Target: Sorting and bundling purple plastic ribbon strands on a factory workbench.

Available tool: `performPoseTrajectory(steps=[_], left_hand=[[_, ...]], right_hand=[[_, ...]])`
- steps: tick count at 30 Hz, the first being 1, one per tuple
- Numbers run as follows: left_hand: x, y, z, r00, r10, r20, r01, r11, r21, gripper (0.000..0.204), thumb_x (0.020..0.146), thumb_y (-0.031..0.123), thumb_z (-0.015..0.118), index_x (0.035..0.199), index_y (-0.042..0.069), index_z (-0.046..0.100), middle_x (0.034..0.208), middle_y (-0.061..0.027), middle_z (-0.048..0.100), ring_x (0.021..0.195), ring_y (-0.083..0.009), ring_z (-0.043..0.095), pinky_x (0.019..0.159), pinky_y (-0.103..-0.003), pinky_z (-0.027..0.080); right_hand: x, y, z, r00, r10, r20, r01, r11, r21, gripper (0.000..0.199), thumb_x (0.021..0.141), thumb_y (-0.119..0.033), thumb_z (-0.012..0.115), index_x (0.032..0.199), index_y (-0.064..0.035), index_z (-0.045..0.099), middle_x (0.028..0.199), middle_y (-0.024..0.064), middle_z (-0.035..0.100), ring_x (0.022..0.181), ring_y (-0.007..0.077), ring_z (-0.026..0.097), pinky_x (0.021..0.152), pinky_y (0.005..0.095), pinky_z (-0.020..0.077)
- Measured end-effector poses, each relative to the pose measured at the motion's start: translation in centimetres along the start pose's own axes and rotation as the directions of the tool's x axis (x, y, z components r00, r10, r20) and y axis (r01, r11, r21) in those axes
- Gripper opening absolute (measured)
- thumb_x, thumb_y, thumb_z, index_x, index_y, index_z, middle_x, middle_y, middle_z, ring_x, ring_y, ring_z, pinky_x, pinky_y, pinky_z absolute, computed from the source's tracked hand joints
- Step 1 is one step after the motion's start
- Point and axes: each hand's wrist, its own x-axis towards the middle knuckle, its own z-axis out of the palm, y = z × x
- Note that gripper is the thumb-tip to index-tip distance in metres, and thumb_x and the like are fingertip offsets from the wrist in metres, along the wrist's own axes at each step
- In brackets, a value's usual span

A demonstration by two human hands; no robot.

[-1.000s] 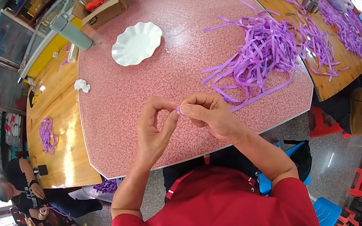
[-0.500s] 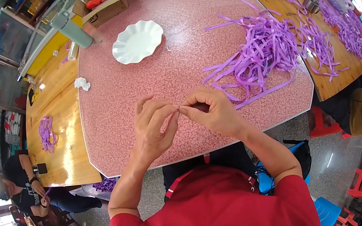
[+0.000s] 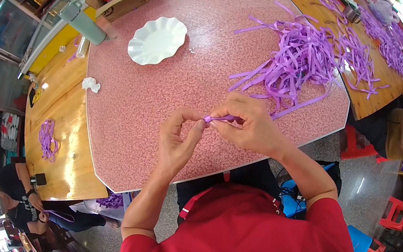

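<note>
A short stretch of purple ribbon [image 3: 220, 118] runs between my two hands, above the near part of the pink table. At its left end sits a small rounded lump like a knot. My left hand [image 3: 178, 141] pinches this end with thumb and forefinger, the other fingers curled in. My right hand [image 3: 251, 125] is closed on the ribbon just right of the lump, and part of the strip is hidden in its palm. Beyond my right hand lies a loose pile of purple ribbons [image 3: 301, 52].
The pink table [image 3: 141, 143] carries a white scalloped plate [image 3: 157, 41], crumpled tissue [image 3: 91, 84], a cardboard box [image 3: 121, 2] and a green bottle [image 3: 84, 24]. More ribbons [image 3: 47, 139] lie on the wooden table at left. People sit at lower left and far right.
The ribbon and its lump now show between my hands; before, only a tiny bit showed at the fingertips. My left fingers have curled in from a spread pose. The view has shifted slightly.
</note>
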Motion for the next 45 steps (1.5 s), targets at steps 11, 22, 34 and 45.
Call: performPoseTrajectory(steps=[11, 22, 34, 45], left_hand=[[-0.4, -0.6, -0.1, 0.998, 0.007, 0.070, 0.002, 0.992, -0.122, 0.010, 0.096, 0.006, 0.061, 0.103, 0.001, 0.061, 0.101, -0.0062, 0.063, 0.094, -0.0125, 0.058, 0.086, -0.028, 0.047], [-0.7, -0.7, 0.3, 0.999, -0.008, 0.051, 0.009, 0.999, -0.034, 0.009, 0.095, 0.003, 0.061, 0.103, 0.000, 0.060, 0.098, -0.0059, 0.061, 0.093, -0.0130, 0.059, 0.085, -0.028, 0.048], [-0.7, -0.5, 1.0, 0.999, 0.038, -0.039, -0.040, 0.998, -0.051, 0.007, 0.092, 0.008, 0.064, 0.094, 0.001, 0.063, 0.086, -0.0052, 0.066, 0.082, -0.0106, 0.061, 0.075, -0.026, 0.048], [-1.0, -0.3, 1.1, 0.997, -0.074, 0.010, 0.075, 0.978, -0.195, 0.008, 0.095, 0.008, 0.062, 0.099, 0.001, 0.061, 0.089, -0.0041, 0.065, 0.086, -0.0101, 0.060, 0.077, -0.025, 0.048]], right_hand=[[-0.4, -0.4, -0.8, 0.997, 0.034, 0.063, -0.035, 0.999, 0.018, 0.015, 0.084, -0.008, 0.073, 0.098, -0.0040, 0.072, 0.082, 0.0031, 0.063, 0.070, 0.0102, 0.055, 0.057, 0.0256, 0.0398], [-0.2, -1.9, -0.4, 0.985, 0.172, 0.008, -0.172, 0.985, 0.011, 0.009, 0.085, -0.007, 0.072, 0.092, -0.0025, 0.071, 0.077, 0.0006, 0.060, 0.064, 0.0061, 0.052, 0.053, 0.0243, 0.0374], [-0.6, -1.2, 0.1, 0.996, 0.088, -0.011, -0.088, 0.996, -0.012, 0.010, 0.083, -0.005, 0.073, 0.093, -0.0023, 0.072, 0.084, 0.0051, 0.064, 0.071, 0.0097, 0.058, 0.057, 0.0241, 0.0419], [-0.6, -1.4, -0.3, 0.992, 0.119, 0.033, -0.118, 0.993, -0.021, 0.014, 0.085, -0.005, 0.071, 0.099, -0.0042, 0.073, 0.070, 0.0021, 0.060, 0.070, 0.0102, 0.057, 0.058, 0.0246, 0.0419]])
